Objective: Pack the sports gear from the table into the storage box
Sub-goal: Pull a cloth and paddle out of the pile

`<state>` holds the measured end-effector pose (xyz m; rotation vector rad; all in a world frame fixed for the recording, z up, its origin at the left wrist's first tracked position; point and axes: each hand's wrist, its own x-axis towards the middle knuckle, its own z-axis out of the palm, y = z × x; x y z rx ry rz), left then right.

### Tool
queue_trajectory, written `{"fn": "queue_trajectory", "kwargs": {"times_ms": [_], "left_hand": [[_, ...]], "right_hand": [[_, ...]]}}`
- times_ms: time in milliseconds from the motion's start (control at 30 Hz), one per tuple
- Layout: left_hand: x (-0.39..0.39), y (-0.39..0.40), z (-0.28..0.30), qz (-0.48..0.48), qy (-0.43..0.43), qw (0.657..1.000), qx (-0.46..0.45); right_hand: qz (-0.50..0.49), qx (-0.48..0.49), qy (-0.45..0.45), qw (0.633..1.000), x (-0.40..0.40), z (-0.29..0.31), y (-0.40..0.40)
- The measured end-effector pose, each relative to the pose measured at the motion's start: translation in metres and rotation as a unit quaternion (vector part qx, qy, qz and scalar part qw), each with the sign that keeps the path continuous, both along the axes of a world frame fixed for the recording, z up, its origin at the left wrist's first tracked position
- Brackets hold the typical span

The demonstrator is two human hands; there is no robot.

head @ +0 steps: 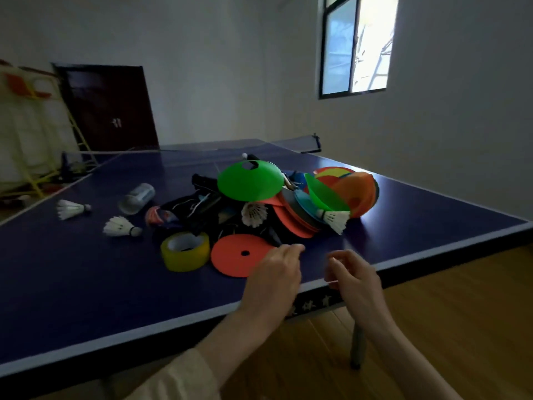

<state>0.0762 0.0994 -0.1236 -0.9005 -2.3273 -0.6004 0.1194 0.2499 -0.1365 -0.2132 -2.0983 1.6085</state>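
The left hand (pixel 275 272) hovers over the near edge of the red disc (pixel 242 254), fingers loosely curled, holding nothing. The right hand (pixel 353 274) is beside it, also half curled and empty as far as I can tell. The gear lies in a heap (pixel 259 203) on the table (pixel 72 284); the box is not in view. A careless pull on the disc could make the green cone (pixel 249 180) slide, and the shuttlecock (pixel 336 219) roll off.

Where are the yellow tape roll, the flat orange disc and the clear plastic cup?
yellow tape roll (pixel 184 258): head view, outer side wall.
flat orange disc (pixel 230 256): head view, top face.
clear plastic cup (pixel 138 197): head view, side wall.
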Motion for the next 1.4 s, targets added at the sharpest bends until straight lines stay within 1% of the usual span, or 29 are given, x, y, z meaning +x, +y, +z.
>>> {"fn": "queue_trajectory", "kwargs": {"times_ms": [67, 200, 267, 367, 467, 500, 567, 733, 900, 1067, 1200, 1400], "left_hand": [[-0.025, -0.035, 0.011, 0.047, 0.036, 0.998, -0.016], [-0.073, -0.100, 0.009, 0.153, 0.038, 0.986, -0.056], [-0.091, -0.124, 0.001, 0.199, 0.031, 0.976, -0.081], [-0.108, -0.147, -0.015, 0.236, 0.024, 0.965, -0.111], [-0.115, -0.156, -0.029, 0.256, 0.008, 0.962, -0.093], [-0.117, -0.157, -0.032, 0.253, 0.010, 0.964, -0.081], [-0.118, -0.157, -0.034, 0.244, 0.011, 0.967, -0.070], [-0.118, -0.156, -0.037, 0.239, -0.001, 0.970, -0.052], [-0.117, -0.157, -0.035, 0.238, -0.020, 0.971, -0.032], [-0.113, -0.158, -0.033, 0.221, -0.021, 0.975, -0.012], [-0.111, -0.158, -0.031, 0.205, -0.016, 0.979, -0.002], [-0.108, -0.157, -0.028, 0.201, -0.046, 0.978, -0.025]], "right_hand": [[0.015, 0.055, -0.012, 0.998, -0.021, 0.005, -0.018], [0.048, 0.186, -0.028, 0.981, -0.058, 0.003, -0.045], [0.071, 0.263, -0.046, 0.961, -0.074, -0.001, -0.056], [0.116, 0.346, -0.073, 0.928, -0.095, -0.007, -0.077], [0.126, 0.444, -0.121, 0.879, -0.111, -0.011, -0.092], [0.125, 0.464, -0.130, 0.867, -0.113, -0.011, -0.093], [0.124, 0.484, -0.132, 0.856, -0.116, -0.013, -0.094], [0.118, 0.487, -0.128, 0.856, -0.113, -0.014, -0.094], [0.107, 0.515, -0.127, 0.841, -0.112, -0.012, -0.095], [0.143, 0.519, -0.146, 0.830, -0.098, -0.003, -0.089], [0.161, 0.525, -0.142, 0.824, -0.085, 0.002, -0.084], [0.186, 0.529, -0.123, 0.819, -0.061, -0.002, -0.078]]}}
